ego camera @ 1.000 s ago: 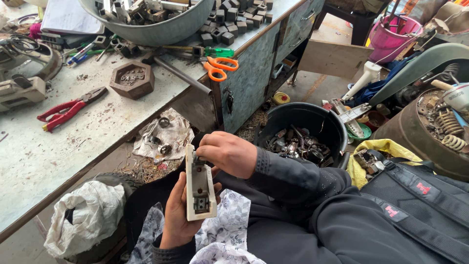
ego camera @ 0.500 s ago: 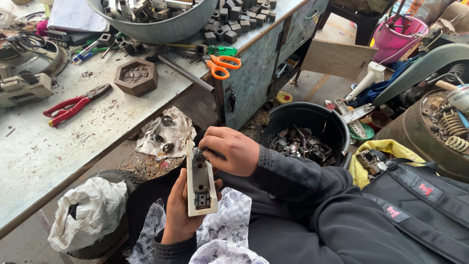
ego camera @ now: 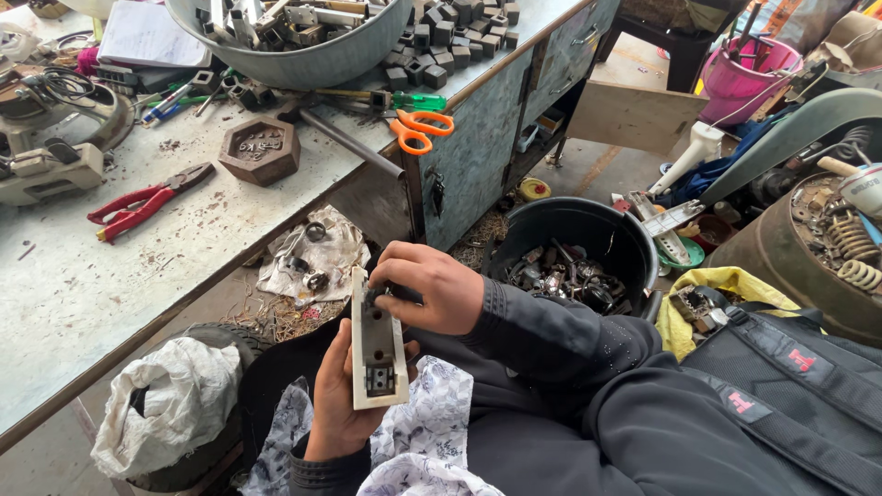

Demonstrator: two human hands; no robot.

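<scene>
Two hands work one part, low at 6 o'clock in the head view, over a white floral cloth (ego camera: 423,432) on the lap.

1. Support. The left hand (ego camera: 335,413) has its fingers wrapped closed around the back of the long off-white plastic block with a dark square insert (ego camera: 378,347), holding it upright. Keep this grip low, so the upper end stays free.
2. Extraction. The right hand (ego camera: 432,289) has its fingers pinched shut on a small dark piece at the block's top, at 12 o'clock from the left hand. What that piece is cannot be told. A straight pull along the block's length seems wisest; twisting risks cracking the plastic.
3. Surroundings. The pale scuffed counter (ego camera: 83,294) with red-handled pliers (ego camera: 138,202) lies at 10 o'clock; the black round bucket of metal scrap (ego camera: 634,243) stands at 2 o'clock, near the right forearm.
</scene>
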